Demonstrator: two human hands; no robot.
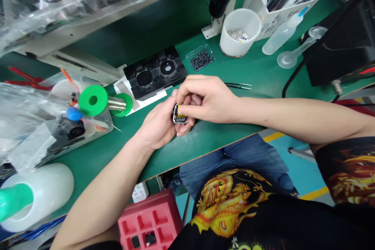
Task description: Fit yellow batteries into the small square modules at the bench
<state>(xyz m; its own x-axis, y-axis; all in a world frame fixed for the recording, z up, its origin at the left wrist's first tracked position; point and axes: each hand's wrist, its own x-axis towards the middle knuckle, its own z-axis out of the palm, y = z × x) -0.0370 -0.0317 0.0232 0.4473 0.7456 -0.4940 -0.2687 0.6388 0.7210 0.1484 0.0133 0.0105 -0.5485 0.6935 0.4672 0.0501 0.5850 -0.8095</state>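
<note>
Watch case: a small square metal-rimmed case (179,114), open face up with a yellow part showing inside, sits just above the green bench mat (205,136) near its front edge — held between both hands, not lying on the mat.
Left hand: the left hand (159,125) cradles the case from below and behind, fingers curled shut around its body, thumb up along the far edge.
Right hand: the right hand (205,99) arches over the top, fingertips pinched together on the case's upper side; whatever they press is hidden under the fingers.
Grip advice: the hold looks sound — I would keep the left hand as the steady cradle, wrists low to the mat, and let only the right fingertips work, with light pressure so the yellow part stays seated.
Risk: a slip here likely sends the case off the front edge onto the lap, so working a little further in over the mat seems wiser.
Tweezers: black tweezers (238,85) lie just beyond the right hand, within easy reach.
Fixture tray: a black moulded tray (155,72) on white paper sits behind the hands.
Screw box: a clear box of tiny dark parts (200,58) rests beside a white cup (240,33).
Solder spool: a green-ended spool (93,100) lies to the left, well apart.
</note>
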